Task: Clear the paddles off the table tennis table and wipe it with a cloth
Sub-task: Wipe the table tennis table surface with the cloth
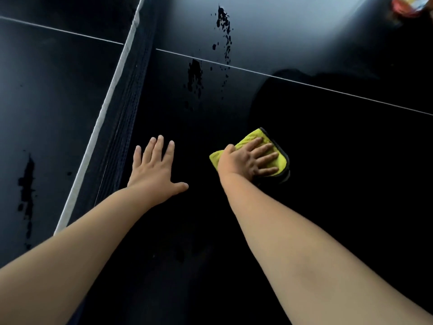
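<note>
Right hand (251, 158) lies flat, fingers straight and spread, pressing a folded yellow cloth (277, 160) onto the dark table tennis table (328, 160); the cloth shows beyond the fingertips and at the thumb side. Left hand (154, 172), fingers splayed wide and holding nothing, rests palm-down on the table left of the cloth, near the net (121, 109). Dark wet patches (195, 76) lie farther off.

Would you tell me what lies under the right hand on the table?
A folded yellow cloth lies under the right hand, whose flat fingers press it onto the dark table. The cloth's middle is covered by the palm, and the table beneath it is hidden.
</note>
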A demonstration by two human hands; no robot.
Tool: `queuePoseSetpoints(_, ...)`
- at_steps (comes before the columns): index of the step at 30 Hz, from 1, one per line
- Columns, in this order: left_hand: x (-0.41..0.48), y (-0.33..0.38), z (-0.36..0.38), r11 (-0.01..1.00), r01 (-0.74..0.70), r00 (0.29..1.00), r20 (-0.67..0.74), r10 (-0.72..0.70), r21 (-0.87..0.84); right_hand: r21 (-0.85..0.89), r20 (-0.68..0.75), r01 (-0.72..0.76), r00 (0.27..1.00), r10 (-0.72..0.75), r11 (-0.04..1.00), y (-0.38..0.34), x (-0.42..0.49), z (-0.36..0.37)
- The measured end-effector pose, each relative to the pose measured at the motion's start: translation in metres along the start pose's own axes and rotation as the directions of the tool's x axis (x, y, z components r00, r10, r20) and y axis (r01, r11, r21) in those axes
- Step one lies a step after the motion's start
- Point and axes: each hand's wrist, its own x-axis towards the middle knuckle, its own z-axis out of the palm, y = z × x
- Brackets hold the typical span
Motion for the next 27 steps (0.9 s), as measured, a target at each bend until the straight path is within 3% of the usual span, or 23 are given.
queuePoseSetpoints(3, 0.03, -0.002, -0.014, 1.0, -0.023, 0.997, 0.068, 0.022, 0.018, -0.013, -0.008, -0.009, 1.0, 0.009, 1.0, -0.023, 0.039, -0.008)
queuePoseSetpoints(7, 0.058, -0.004, -0.019, 1.0, -0.026, 0.965, 0.261, 0.02, 0.017, -0.008, -0.023, -0.024, 0.999, 0.023, 1.0, -0.055, 0.092, -0.017)
queuePoseSetpoints(11, 0.062, -0.005, -0.018, 1.0, -0.017, 0.949, 0.315, 0.013, 0.01, 0.006, -0.036, -0.011, 0.999, 0.011, 1.0, -0.086, 0.138, -0.026)
queuePoseSetpoints(15, 0.064, -0.004, -0.02, 1.0, -0.027, 0.927, 0.374, 0.019, 0.015, -0.052, -0.048, 0.165, 0.985, -0.167, 0.985, -0.11, 0.179, -0.031)
queuePoseSetpoints(17, 0.066, -0.006, -0.022, 1.0, -0.028, 0.918, 0.396, 0.02, 0.014, -0.116, -0.034, 0.326, 0.943, -0.332, 0.938, -0.116, 0.196, -0.033)
queuePoseSetpoints(21, 0.067, -0.007, -0.023, 1.0, -0.029, 0.911, 0.412, 0.024, 0.005, -0.264, 0.073, 0.616, 0.78, -0.621, 0.742, -0.123, 0.218, -0.038)
queuePoseSetpoints(27, 0.064, -0.006, -0.022, 1.0, -0.026, 0.922, 0.387, 0.029, -0.013, -0.338, 0.157, 0.719, 0.68, -0.716, 0.608, -0.119, 0.215, -0.041)
